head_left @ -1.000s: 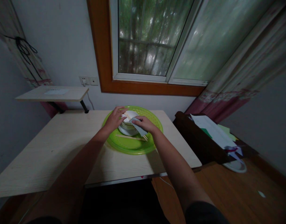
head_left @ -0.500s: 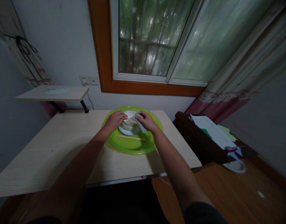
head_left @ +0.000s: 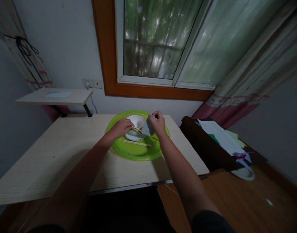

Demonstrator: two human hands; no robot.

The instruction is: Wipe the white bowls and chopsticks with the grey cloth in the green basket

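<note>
While the left hand (head_left: 121, 127) rests curled on the near rim of the small white ceramic bowl (head_left: 136, 123), its fingers closed lightly against the bowl's side, the right hand (head_left: 157, 122) pinches a pale grey-blue cloth (head_left: 147, 128) between thumb and fingers just beside the bowl's right edge. The bowl stands on a small white saucer (head_left: 134, 137) near the middle of the round bright-green plastic tray (head_left: 138, 152), which lies on the far part of the light wooden surface (head_left: 53, 155). One thin wooden chopstick (head_left: 145, 132) leans from the bowl under the cloth, and another wooden chopstick (head_left: 135, 143) lies flat on the tray in front of the saucer. A likely risk is that the cloth drags the leaning stick and flips it out, or that a push on the rim tips the bowl off its saucer; the tray could also slide, since only the bowl is steadied. The tray's right edge is near the surface's right side, beyond which a dark wooden box with loose papers (head_left: 218, 136) stands. Broad bare wood lies to the left and toward the person, giving the safer room for moving.
</note>
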